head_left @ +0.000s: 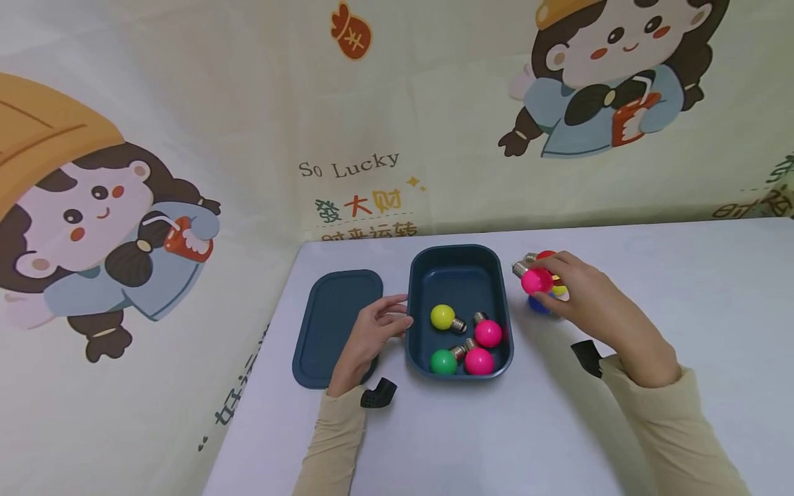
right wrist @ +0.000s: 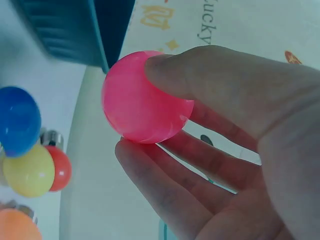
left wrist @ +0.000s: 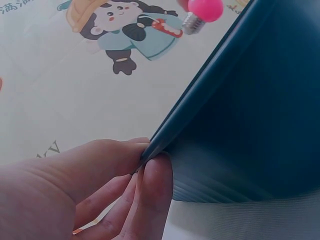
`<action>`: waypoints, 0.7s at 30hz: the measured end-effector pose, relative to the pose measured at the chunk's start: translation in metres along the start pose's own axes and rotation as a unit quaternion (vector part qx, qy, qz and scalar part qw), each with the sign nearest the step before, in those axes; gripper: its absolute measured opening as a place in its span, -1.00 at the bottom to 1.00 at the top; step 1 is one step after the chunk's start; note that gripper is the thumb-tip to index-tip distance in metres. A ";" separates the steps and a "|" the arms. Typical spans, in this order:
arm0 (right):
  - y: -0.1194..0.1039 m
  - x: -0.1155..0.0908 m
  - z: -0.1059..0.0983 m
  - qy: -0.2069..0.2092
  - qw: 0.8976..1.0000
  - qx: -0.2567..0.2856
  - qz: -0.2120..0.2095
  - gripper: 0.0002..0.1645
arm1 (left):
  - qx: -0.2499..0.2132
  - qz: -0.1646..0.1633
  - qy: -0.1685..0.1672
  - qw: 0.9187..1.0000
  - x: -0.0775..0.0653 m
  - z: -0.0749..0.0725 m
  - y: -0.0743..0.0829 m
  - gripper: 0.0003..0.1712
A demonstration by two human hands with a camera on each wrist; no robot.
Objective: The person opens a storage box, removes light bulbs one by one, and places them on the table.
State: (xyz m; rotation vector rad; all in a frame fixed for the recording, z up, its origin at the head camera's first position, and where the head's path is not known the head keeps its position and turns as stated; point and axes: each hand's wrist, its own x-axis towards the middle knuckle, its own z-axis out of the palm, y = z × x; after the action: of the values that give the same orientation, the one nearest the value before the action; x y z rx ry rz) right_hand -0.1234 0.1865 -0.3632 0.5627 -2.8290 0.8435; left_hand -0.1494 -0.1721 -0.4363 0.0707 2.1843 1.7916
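Note:
My right hand [head_left: 586,303] holds a pink light bulb [head_left: 537,281] by its round globe, above the table to the right of a dark blue box [head_left: 459,279]. The right wrist view has the thumb and fingertips around the pink globe [right wrist: 142,97]. At the box's left side, my left hand [head_left: 371,331] pinches the rim [left wrist: 187,102] between thumb and fingers. Inside the box lie a yellow bulb [head_left: 443,317], a green bulb [head_left: 443,362] and two pink bulbs, one [head_left: 489,333] behind the other [head_left: 480,361].
A dark blue lid [head_left: 338,310] lies flat left of the box, partly behind my left hand. Beneath the right hand are more bulbs on the white table: blue [right wrist: 20,122], yellow [right wrist: 30,171], red [right wrist: 60,167] and orange [right wrist: 19,225]. A printed cloth [head_left: 459,186] hangs behind the table.

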 end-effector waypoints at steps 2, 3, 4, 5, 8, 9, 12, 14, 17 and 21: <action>0.003 -0.002 0.000 0.005 1.000 -0.005 -0.001 -0.45 | -0.002 0.000 0.000 1.000 0.001 -0.001 0.000 -0.42; 0.005 -0.004 -0.001 0.004 1.000 -0.007 0.001 -0.46 | -0.003 0.001 0.000 1.000 0.001 -0.001 0.000 -0.41; 0.006 -0.005 -0.002 0.003 1.000 -0.012 0.004 -0.47 | -0.003 0.000 -0.001 1.000 0.002 -0.001 -0.001 -0.41; 0.008 -0.007 -0.002 0.004 1.000 -0.017 0.005 -0.48 | -0.004 0.000 -0.001 1.000 0.002 -0.001 -0.001 -0.41; 0.012 -0.011 -0.005 -0.003 1.000 -0.024 0.015 -0.49 | -0.003 -0.002 -0.003 1.000 0.003 -0.001 -0.002 -0.39; 0.014 -0.012 -0.006 -0.006 0.999 -0.027 0.019 -0.48 | -0.003 -0.003 -0.004 1.000 0.003 -0.001 -0.002 -0.39; 0.019 -0.015 -0.008 -0.017 0.999 -0.034 0.028 -0.46 | 0.000 -0.006 -0.011 1.000 0.002 -0.002 0.002 -0.38; 0.022 -0.017 -0.009 -0.022 0.998 -0.041 0.030 -0.44 | 0.000 -0.007 -0.016 1.000 -0.001 -0.001 0.008 -0.39; 0.028 -0.021 -0.010 -0.024 0.998 -0.048 0.030 -0.43 | -0.003 -0.006 -0.018 1.000 -0.007 0.000 0.019 -0.40; 0.035 -0.026 -0.010 -0.014 0.998 -0.057 0.023 -0.43 | -0.006 -0.001 -0.020 1.000 -0.012 0.001 0.027 -0.40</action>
State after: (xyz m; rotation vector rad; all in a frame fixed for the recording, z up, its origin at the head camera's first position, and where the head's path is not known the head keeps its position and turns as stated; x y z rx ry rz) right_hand -0.1123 0.2273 -0.3782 0.4996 -2.9027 0.6820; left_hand -0.1422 -0.1677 -0.4079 0.1015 2.1441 1.7871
